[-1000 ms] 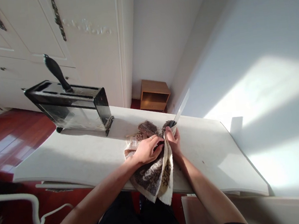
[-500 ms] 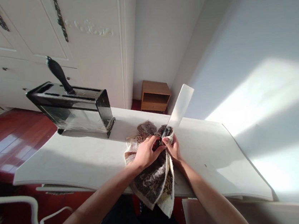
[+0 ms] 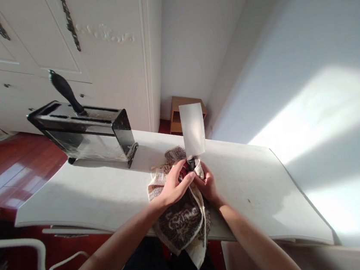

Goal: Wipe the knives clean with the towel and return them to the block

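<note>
Farthest left of the left grip, past the end of the surface, lies the red floor (image 3: 15,169), with a white tube (image 3: 40,255) bending low on that side. The knife block (image 3: 83,130) stands on the surface, beyond and to the left of the left grip, black-framed with clear sides, a black handle (image 3: 66,93) rising from its slotted top. White cabinets (image 3: 117,72) stand behind it. The towel (image 3: 177,224), brown and cream, is bunched beneath the left grip (image 3: 173,190) and hangs over the near edge of the surface, toward the person. The left grip is closed over it, thumb and fingers about the dark, reddish end of the cleaver (image 3: 193,129). The cleaver's broad blade points up and away between and beyond both grips, in front of a wooden box (image 3: 175,120) and touching neither grip. Just right of the left grip, the right grip (image 3: 208,184) is curled around a fold of the towel at the base of the blade. To its right stretches the white surface (image 3: 253,178), then the wall (image 3: 306,73), partly sunlit.
</note>
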### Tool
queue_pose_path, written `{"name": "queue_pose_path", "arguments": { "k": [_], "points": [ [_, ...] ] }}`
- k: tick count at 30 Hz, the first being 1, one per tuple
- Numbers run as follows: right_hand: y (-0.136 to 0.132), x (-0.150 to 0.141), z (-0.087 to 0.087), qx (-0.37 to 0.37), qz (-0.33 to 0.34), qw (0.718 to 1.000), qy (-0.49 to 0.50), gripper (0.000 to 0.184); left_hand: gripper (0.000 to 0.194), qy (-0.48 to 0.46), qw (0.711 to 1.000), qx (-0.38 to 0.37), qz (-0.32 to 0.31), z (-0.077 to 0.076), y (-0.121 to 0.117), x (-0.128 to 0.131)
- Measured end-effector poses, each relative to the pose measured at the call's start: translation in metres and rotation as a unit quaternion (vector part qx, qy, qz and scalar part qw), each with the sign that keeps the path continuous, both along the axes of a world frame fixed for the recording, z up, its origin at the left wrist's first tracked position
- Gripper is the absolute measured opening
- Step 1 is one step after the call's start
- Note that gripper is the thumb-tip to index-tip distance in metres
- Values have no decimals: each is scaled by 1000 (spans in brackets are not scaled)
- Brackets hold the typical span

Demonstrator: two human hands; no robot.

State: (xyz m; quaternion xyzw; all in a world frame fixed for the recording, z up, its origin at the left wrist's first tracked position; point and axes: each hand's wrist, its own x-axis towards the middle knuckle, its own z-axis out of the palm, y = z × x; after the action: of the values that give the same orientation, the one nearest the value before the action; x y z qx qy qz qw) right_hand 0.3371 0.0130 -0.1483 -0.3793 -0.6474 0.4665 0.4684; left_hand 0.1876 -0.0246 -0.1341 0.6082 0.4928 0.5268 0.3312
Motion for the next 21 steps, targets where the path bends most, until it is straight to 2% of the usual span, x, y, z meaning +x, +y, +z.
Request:
{"name": "queue_pose_path", "arguments": {
  "k": [4,8,11,16,21],
  "points": [
    [0,-2,-7,3,-1,1000,-13,30,26,-36,999,-31,8,3,6,-3],
    [3,-1,-17,39,-13,998,-41,28,34,-11,999,-30,29,2,9,-6],
    [5,1,-19,51,-13,996,-65,28,35,-37,998,-43,31,3,9,-6],
    [6,-1,-17,20,-33,999,-36,30,34,-127,989,-75,11,6,9,-6],
    [5,-6,-9,-27,-46,998,35,33,33,-178,983,-48,17,6,16,-13]
  ]
}}
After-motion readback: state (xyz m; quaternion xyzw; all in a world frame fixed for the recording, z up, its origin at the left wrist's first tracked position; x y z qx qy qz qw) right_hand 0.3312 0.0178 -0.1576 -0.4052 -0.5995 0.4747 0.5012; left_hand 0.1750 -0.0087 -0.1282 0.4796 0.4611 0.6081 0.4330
